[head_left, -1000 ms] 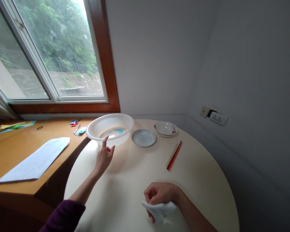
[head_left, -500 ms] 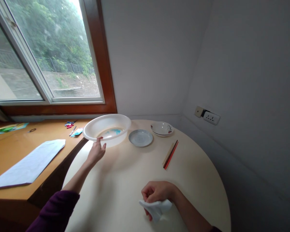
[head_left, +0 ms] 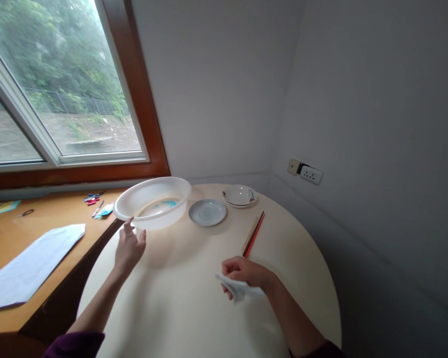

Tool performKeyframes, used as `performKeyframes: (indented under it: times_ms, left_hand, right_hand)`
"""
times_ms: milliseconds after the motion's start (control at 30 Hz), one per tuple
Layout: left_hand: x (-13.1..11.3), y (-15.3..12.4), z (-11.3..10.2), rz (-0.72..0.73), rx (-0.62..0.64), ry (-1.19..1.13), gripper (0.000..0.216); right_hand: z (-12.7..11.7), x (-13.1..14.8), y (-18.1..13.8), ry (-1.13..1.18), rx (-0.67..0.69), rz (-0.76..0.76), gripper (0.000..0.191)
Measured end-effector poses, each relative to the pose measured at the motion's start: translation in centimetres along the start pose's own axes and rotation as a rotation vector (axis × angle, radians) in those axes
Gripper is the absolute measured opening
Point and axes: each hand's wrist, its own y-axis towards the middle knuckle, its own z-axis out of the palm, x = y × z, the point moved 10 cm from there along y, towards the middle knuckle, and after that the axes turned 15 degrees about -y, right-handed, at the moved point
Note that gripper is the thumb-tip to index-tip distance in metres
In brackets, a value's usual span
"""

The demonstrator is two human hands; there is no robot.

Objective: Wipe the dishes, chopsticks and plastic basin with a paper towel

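The white cloth (head_left: pixel 236 289) is over the cream round table (head_left: pixel 194 318), in the part nearer the person, bunched in the right hand (head_left: pixel 245 272). Its long axis runs roughly left to right, dipping slightly toward the right; one narrow corner points left, out past the curled fingers, while a fold droops toward the person. It looks thin, soft and creased, and whether it touches the tabletop cannot be told. The right hand is closed around it, knuckles up. Just beyond lie slim sticks (head_left: pixel 254 234), pale, dark brown and red, side by side and slanting away to the right. The left hand (head_left: pixel 130 248) holds nothing, thumb and forefinger spread apart, at the near rim of a translucent white basin (head_left: pixel 164 222); contact is unclear. The basin is oval in view, widest left to right, with blue marks at its bottom. To its right come a grey plate (head_left: pixel 207 213), then white dishes (head_left: pixel 240 196) with dark-patterned rims. Leftward, a pale sheet (head_left: pixel 33 263) lies on the wooden desk (head_left: pixel 59 214).
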Motion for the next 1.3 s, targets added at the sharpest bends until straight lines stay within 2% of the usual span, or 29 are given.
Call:
performKeyframes:
  times_ms: [33,100,167,267,367,467,567,733,867,967,1033,1100,1233,1300]
  left_hand:
    - [-0.2,-0.5,0.2,0.026,0.002,-0.016,0.052]
    - [-0.6,-1.6,1.9,0.069,0.097,-0.045,0.042]
    - [-1.0,-2.8,5.2,0.101,0.262,-0.070,0.035]
    - [-2.8,-5.0,10.8,0.175,0.467,-0.068,0.044]
    - [-4.5,-7.0,16.3,0.191,0.622,0.064,0.055]
    - [-6.3,-7.8,19.9,0.210,0.664,0.173,0.057]
    - [-7.3,-7.6,21.9,0.222,0.669,0.204,0.057]
    - [-7.5,-6.7,23.0,0.211,0.670,0.190,0.057]
    - [-8.2,-5.9,22.0,0.163,0.577,-0.003,0.053]
    - [-8.6,-5.0,21.3,-0.088,0.503,-0.460,0.041]
    - [-9.0,-4.9,22.6,-0.334,0.527,-0.716,0.033]
    - [-10.5,-4.8,24.7,-0.485,0.590,-0.805,0.037]
    - [-14.1,-5.7,30.2,-0.789,0.773,-0.976,0.055]
    - [-15.6,-6.3,32.6,-0.913,0.811,-1.055,0.061]
  right_hand:
    - [-1.9,0.6,-0.6,0.048,-0.099,-0.038,0.023]
    - [-6.0,1.7,-2.0,0.143,-0.320,-0.127,0.024]
    - [-10.3,2.0,-3.8,0.225,-0.583,-0.214,0.023]
    - [-15.3,0.6,-6.7,0.318,-0.985,-0.256,0.019]
    - [-17.7,-1.4,-7.7,0.341,-1.161,-0.225,0.014]
    - [-19.4,-3.2,-8.4,0.341,-1.274,-0.211,0.012]
    - [-20.7,-4.3,-9.2,0.339,-1.380,-0.219,0.011]
    - [-22.0,-5.1,-9.9,0.334,-1.478,-0.234,0.010]
    - [-22.5,-5.3,-9.9,0.322,-1.501,-0.238,0.010]
    - [-22.7,-5.1,-10.0,0.327,-1.508,-0.252,0.011]
    - [-22.7,-4.9,-10.1,0.332,-1.508,-0.265,0.011]
    - [-22.6,-4.6,-10.1,0.337,-1.502,-0.277,0.012]
    - [-22.3,-4.0,-10.2,0.352,-1.497,-0.298,0.015]
    - [-22.1,-3.9,-10.2,0.356,-1.500,-0.299,0.015]
